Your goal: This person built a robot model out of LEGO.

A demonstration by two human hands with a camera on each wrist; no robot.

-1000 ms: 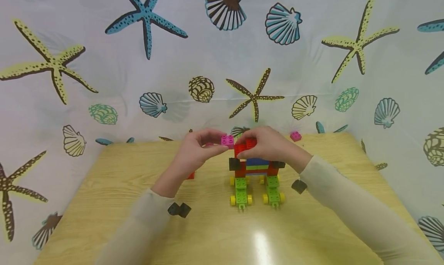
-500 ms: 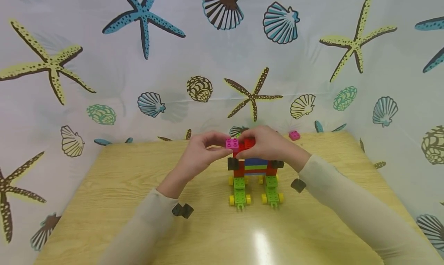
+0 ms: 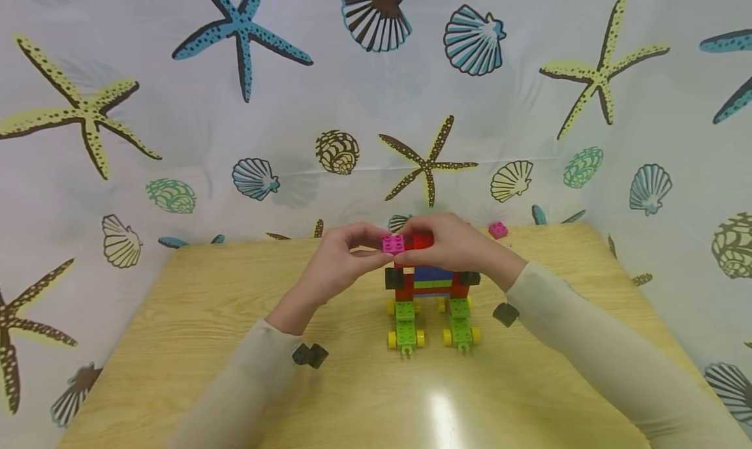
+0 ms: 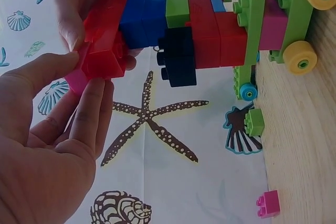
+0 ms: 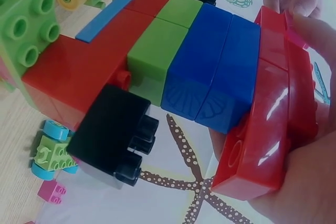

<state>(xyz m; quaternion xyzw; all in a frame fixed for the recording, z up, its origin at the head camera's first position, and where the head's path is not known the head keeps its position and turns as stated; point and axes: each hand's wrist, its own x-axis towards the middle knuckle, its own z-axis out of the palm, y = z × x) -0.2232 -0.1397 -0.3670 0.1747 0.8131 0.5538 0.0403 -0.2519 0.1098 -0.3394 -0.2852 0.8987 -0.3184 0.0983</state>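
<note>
My left hand [image 3: 346,256] pinches a pink brick [image 3: 393,243] between thumb and fingers. The brick sits at the left end of the red bricks [image 3: 420,241] on top of a built toy-brick model [image 3: 433,274]; whether it is pressed fully down I cannot tell. My right hand [image 3: 446,243] grips those red bricks from the right, as the right wrist view also shows. Below them come blue bricks [image 5: 210,61], green bricks [image 5: 163,45] and a red row [image 5: 89,72], with a black brick [image 5: 113,132] jutting from each side. Green wheeled bases [image 3: 406,325] carry the model.
Behind the model, a loose pink brick [image 3: 498,230] lies near the table's back right edge. A small green wheeled piece [image 5: 52,153] and another pink brick [image 5: 51,191] show in the right wrist view. A shell-patterned cloth [image 3: 294,123] hangs behind the wooden table [image 3: 223,292].
My left hand has moved right with the pink brick, from beside the red bricks to over their left end. My right hand has kept its grip on the red bricks.
</note>
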